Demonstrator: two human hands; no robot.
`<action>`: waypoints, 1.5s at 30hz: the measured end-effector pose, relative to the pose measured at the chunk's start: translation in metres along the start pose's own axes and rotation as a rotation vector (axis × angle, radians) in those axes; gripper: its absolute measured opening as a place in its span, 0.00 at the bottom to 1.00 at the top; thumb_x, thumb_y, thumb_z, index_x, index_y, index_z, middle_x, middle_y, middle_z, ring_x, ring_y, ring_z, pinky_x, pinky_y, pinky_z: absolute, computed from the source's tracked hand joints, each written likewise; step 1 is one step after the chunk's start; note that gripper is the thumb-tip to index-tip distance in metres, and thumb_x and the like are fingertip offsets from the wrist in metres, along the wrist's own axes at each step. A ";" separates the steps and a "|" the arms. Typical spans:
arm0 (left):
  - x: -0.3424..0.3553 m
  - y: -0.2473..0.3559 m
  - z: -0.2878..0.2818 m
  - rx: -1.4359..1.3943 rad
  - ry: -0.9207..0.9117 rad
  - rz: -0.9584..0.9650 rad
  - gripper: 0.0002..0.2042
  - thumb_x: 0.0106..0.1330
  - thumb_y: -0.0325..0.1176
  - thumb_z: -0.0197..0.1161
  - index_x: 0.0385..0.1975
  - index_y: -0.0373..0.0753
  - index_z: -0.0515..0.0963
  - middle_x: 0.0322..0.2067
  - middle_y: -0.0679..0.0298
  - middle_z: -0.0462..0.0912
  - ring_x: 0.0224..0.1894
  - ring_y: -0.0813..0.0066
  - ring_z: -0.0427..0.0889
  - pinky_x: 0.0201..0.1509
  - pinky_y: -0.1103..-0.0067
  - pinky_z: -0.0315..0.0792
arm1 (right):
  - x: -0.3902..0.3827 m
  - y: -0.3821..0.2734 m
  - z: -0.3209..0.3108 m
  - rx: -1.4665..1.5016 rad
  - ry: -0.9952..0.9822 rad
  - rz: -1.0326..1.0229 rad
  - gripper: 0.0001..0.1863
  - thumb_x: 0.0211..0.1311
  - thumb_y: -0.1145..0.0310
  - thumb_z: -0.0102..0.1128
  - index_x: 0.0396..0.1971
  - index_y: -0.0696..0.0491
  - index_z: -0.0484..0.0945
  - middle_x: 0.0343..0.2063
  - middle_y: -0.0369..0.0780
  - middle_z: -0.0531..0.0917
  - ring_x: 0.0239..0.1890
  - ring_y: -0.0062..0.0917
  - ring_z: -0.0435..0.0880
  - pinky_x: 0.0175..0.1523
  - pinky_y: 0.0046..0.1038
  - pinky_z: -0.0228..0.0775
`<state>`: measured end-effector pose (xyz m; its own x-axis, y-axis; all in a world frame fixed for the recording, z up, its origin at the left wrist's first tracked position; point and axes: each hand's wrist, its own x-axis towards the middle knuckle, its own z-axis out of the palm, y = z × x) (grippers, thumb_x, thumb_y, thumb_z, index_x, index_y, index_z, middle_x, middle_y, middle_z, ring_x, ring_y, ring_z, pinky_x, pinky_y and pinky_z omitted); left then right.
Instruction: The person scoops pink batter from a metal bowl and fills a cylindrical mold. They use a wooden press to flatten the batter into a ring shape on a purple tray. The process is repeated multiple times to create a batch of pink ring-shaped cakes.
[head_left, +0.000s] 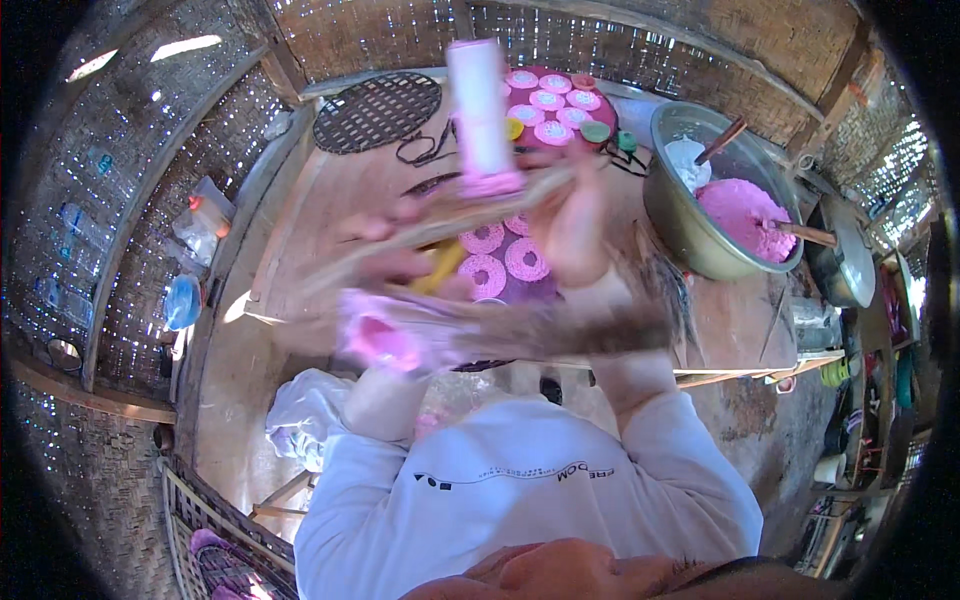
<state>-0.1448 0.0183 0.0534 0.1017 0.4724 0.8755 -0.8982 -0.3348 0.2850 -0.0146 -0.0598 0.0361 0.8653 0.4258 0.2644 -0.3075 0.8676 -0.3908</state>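
Both hands are smeared by motion around a two-piece wooden press. My left hand (392, 245) wraps the left part of its upper wooden bar (440, 225), while my right hand (578, 225) is closed at that bar's right end. From the bar a white cylinder (483, 110) stands up, pink at its base. Nearer my body, a lower wooden piece (560, 325) lies across my wrists, with a pink-smeared hollow tube (385, 340) at its left. Beneath the hands, pink lacy dough rings (526, 258) lie on a dark purple surface. A blurred yellow thing (437, 268) shows beside my left fingers.
At the back of the wooden table (330, 210) are a black woven tray (378, 110) and a round tray of pink rounds (548, 100). A large metal basin (665, 215) at right holds pink dough (740, 205), a white mass and wooden-handled tools. Pots (845, 265) stand farther right.
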 end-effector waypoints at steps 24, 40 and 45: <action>0.013 -0.002 -0.153 0.935 0.080 0.046 0.23 0.59 0.49 0.58 0.41 0.33 0.69 0.39 0.62 0.70 0.43 0.71 0.72 0.49 0.76 0.69 | -0.129 -0.012 -0.146 -2.180 -0.826 -0.214 0.08 0.46 0.65 0.58 0.29 0.44 0.80 0.28 0.28 0.77 0.40 0.21 0.74 0.59 0.47 0.52; -0.006 -0.043 -0.194 0.824 0.172 0.076 0.23 0.59 0.48 0.56 0.40 0.32 0.70 0.36 0.56 0.72 0.40 0.65 0.73 0.47 0.74 0.67 | -0.088 -0.091 -0.111 -2.174 -0.573 -0.255 0.08 0.49 0.65 0.58 0.31 0.48 0.80 0.32 0.35 0.78 0.41 0.27 0.75 0.55 0.42 0.57; 0.006 -0.028 -0.145 1.007 0.202 0.105 0.21 0.59 0.47 0.56 0.40 0.32 0.70 0.37 0.57 0.72 0.40 0.66 0.72 0.48 0.73 0.66 | -0.034 -0.252 -0.105 -2.749 -0.029 -0.570 0.10 0.50 0.61 0.58 0.30 0.51 0.78 0.30 0.40 0.80 0.35 0.32 0.77 0.41 0.40 0.64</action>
<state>-0.1817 0.1490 -0.0059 -0.1134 0.4986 0.8594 -0.1149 -0.8657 0.4872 0.0748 -0.3197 0.0331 0.6559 0.4509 0.6054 0.4903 -0.8643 0.1126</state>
